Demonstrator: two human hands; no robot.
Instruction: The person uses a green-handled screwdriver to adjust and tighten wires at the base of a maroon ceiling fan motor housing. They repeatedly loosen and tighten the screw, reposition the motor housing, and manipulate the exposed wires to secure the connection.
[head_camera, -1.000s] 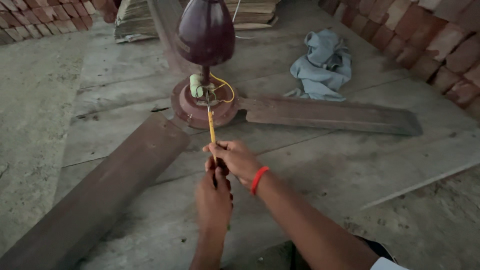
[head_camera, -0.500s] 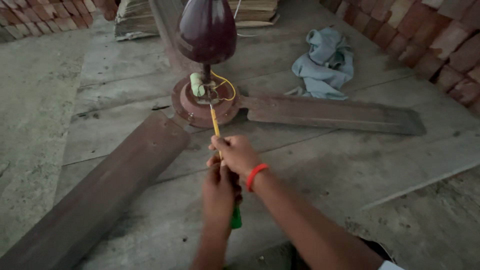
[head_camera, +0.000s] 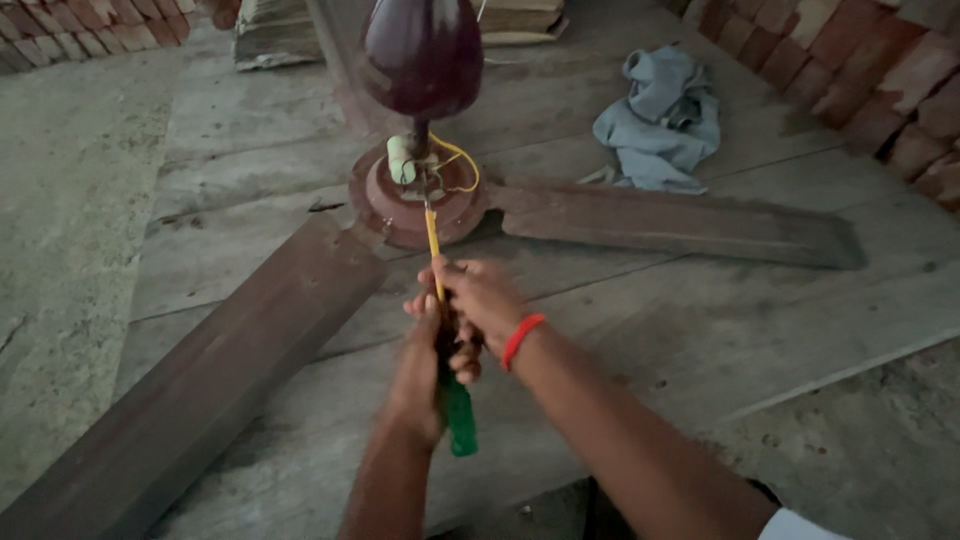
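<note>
A brown ceiling fan lies on the wooden floor, its round motor housing under a dark maroon cover cup on the rod. A long screwdriver with a yellow shaft and green handle points at the wiring on top of the motor. My left hand grips the handle from below. My right hand, with a red band on the wrist, wraps the shaft just above the handle. Both hands are closed around the tool.
Fan blades stretch toward the lower left and the right. A crumpled grey cloth lies at the back right. Red bricks line the right edge, with more at the top left. Stacked boards sit behind.
The hands have slid slightly along the screwdriver, and more of the green handle now shows below them. The fan has not moved.
</note>
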